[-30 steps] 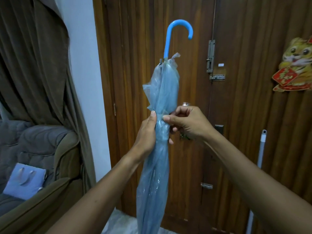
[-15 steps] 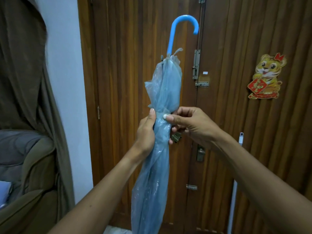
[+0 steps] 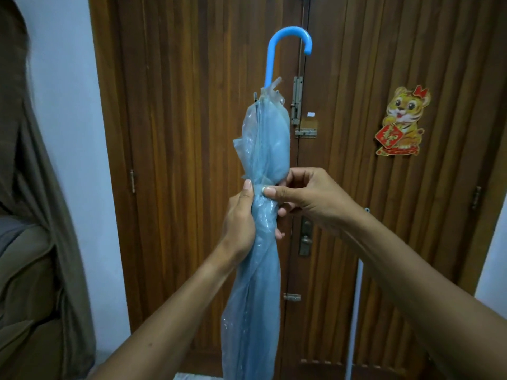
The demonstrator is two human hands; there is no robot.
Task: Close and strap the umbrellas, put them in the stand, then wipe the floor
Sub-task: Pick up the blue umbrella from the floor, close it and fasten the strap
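folded blue umbrella (image 3: 263, 165) held upright, hooked handle up, before wooden door (image 3: 192, 133).
left hand (image 3: 240, 218) clamped around its middle; right hand (image 3: 307, 198) pinching the same band.

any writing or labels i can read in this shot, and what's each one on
Tiger sticker on the wooden door: its red diamond sign carries gold characters, too blurred to read.
Small white label by the door bolt: too small to read.
Blue umbrella, held by the left hand and right hand: no text visible.
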